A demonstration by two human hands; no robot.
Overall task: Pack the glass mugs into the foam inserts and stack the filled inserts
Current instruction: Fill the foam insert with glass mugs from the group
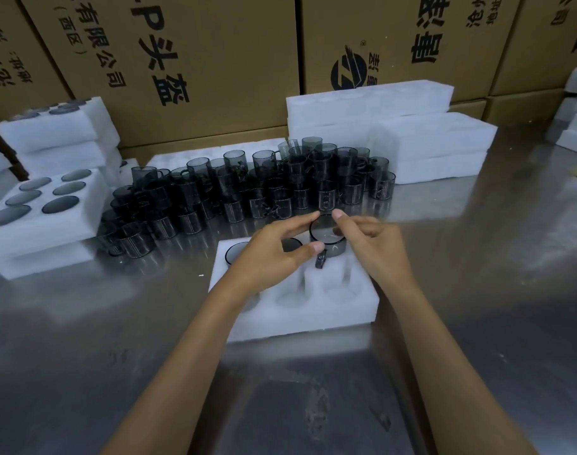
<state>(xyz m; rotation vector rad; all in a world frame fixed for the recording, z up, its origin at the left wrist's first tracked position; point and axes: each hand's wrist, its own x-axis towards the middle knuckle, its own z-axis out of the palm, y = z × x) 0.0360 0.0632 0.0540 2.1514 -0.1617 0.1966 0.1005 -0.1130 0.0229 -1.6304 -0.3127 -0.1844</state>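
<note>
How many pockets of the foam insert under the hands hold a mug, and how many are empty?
Seated mugs: 2
Held mug, in left hand and right hand: 1
Empty pockets: 3
Total pockets: 6

Under my arms runs the shiny, scuffed grey metal tabletop (477, 257); right in front of me a white rectangular foam insert with round pockets (313, 310) sits flat on it; beyond that, a dense crowd of smoky dark glass mugs with handles (247, 188) stands straight on the metal; to my left, a stack of white foam inserts already filled with mugs (47, 224) rests on the surface; at the back right, blank white foam blocks piled up (412, 136) sit near the brown printed cardboard cartons (214, 60); more white foam pieces (576, 126) lie at the far right edge.
</note>
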